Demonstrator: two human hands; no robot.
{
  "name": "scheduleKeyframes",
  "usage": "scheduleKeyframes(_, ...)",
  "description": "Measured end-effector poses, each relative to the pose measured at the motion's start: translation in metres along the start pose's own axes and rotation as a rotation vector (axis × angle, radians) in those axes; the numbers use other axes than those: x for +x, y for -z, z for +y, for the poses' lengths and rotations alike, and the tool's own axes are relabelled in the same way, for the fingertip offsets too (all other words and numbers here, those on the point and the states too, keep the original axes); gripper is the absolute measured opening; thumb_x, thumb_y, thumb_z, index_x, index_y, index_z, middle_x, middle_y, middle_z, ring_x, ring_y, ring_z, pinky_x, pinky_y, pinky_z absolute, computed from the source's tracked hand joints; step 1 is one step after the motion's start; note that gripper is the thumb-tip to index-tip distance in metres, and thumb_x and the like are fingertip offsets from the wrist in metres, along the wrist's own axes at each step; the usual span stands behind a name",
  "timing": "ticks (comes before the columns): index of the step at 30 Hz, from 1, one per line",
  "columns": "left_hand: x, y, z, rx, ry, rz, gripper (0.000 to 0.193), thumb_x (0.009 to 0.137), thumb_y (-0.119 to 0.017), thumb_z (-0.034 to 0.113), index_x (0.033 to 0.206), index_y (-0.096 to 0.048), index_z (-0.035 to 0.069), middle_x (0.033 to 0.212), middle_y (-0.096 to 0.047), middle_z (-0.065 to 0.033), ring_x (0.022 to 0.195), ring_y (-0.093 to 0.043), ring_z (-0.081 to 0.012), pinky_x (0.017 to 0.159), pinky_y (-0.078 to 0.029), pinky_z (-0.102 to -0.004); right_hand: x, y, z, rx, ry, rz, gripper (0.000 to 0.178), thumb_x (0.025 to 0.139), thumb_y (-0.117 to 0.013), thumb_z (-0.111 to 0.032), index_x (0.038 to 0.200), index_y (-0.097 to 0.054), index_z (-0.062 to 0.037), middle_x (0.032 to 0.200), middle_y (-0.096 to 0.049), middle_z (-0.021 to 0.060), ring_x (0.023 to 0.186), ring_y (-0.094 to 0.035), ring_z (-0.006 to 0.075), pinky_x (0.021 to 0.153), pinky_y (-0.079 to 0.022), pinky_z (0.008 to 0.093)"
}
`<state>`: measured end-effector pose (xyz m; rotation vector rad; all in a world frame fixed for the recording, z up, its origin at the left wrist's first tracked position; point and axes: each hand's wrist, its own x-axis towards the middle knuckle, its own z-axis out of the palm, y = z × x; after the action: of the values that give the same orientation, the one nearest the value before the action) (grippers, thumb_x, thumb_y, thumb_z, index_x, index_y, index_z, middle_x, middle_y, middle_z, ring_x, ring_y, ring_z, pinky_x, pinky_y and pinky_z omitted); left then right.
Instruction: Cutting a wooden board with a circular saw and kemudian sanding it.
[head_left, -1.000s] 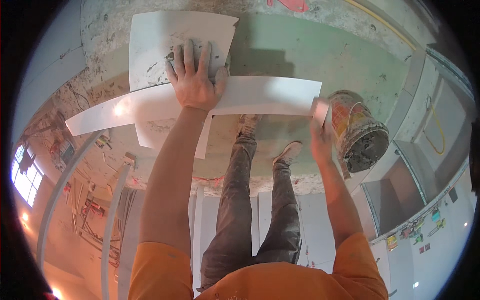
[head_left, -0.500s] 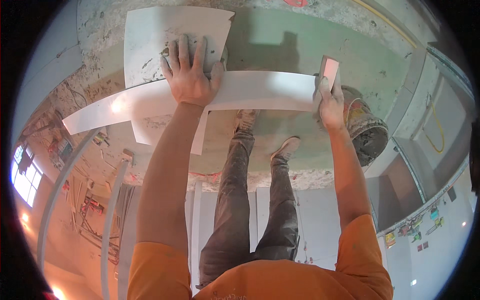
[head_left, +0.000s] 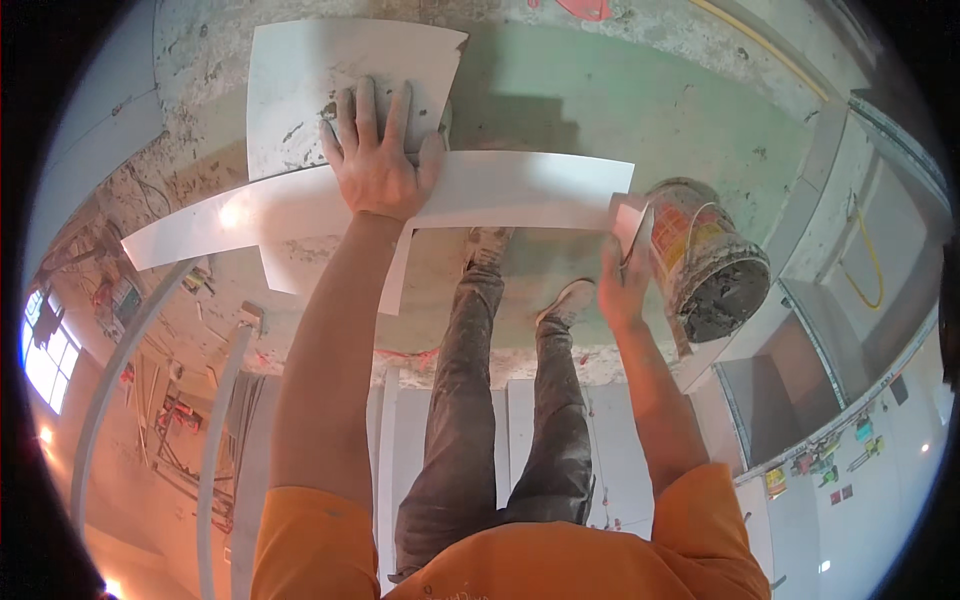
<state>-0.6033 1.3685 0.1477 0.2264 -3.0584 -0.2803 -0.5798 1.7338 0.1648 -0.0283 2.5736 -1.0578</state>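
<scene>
A long white tile strip (head_left: 530, 190) lies crosswise in front of me, on top of a larger square-cut white tile (head_left: 290, 80) spotted with dark mortar. My left hand (head_left: 382, 170) presses down on the strip, palm on it and fingers spread over the square tile. At the strip's right end, my right hand (head_left: 624, 285) grips a small rectangular block (head_left: 627, 220) with a pale pinkish face. The block appears to be against the corner of the strip. The fingers of that hand are closed around the block's lower part.
A mortar-crusted bucket (head_left: 690, 235) stands just right of my right hand. Beneath the tiles spreads a greenish floor (head_left: 640, 110) with rough edges. White box frames (head_left: 840, 230) stand on the right, and grey metal bars (head_left: 135, 345) on the left. My shoes (head_left: 568, 300) are below the strip.
My right hand has drawn the block toward me and slightly left along the strip's end, tilting it. My left hand has stayed pressed on the strip.
</scene>
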Motion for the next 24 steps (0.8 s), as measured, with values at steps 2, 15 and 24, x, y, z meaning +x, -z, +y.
scheduleKeyframes(2,-0.001,0.001,-0.001,0.001,-0.004,-0.004,0.068,0.090,-0.063,0.049,0.151,-0.054,0.021,0.162,-0.039,-0.0177,0.149,-0.034,-0.0452,0.115,-0.025,-0.0701,-0.004,-0.003,-0.009,-0.218,0.157,0.141,0.063,0.107,-0.055,-0.018,0.160,-0.030,0.0052,0.119,-0.065,0.0115,0.100,-0.063,0.0212,0.083,-0.051,0.0361)
scheduleKeyframes(15,-0.001,-0.003,0.003,-0.006,0.026,-0.027,0.069,0.090,-0.062,0.051,0.153,-0.052,0.023,0.162,-0.039,-0.0172,0.150,-0.033,-0.0446,0.115,-0.024,-0.0708,0.034,0.008,-0.011,0.449,-0.134,0.017,0.065,0.107,-0.054,-0.021,0.161,-0.027,0.0045,0.120,-0.061,0.0061,0.101,-0.058,0.0139,0.087,-0.052,0.0302)
scheduleKeyframes(24,-0.001,-0.002,0.001,-0.018,0.019,-0.025,0.073,0.089,-0.063,0.053,0.155,-0.049,0.025,0.163,-0.037,-0.0169,0.151,-0.031,-0.0443,0.116,-0.022,-0.0712,0.030,0.011,-0.001,0.571,-0.235,-0.053,0.067,0.107,-0.055,-0.026,0.160,-0.028,0.0049,0.134,-0.061,0.0142,0.116,-0.060,0.0215,0.098,-0.050,0.0359)
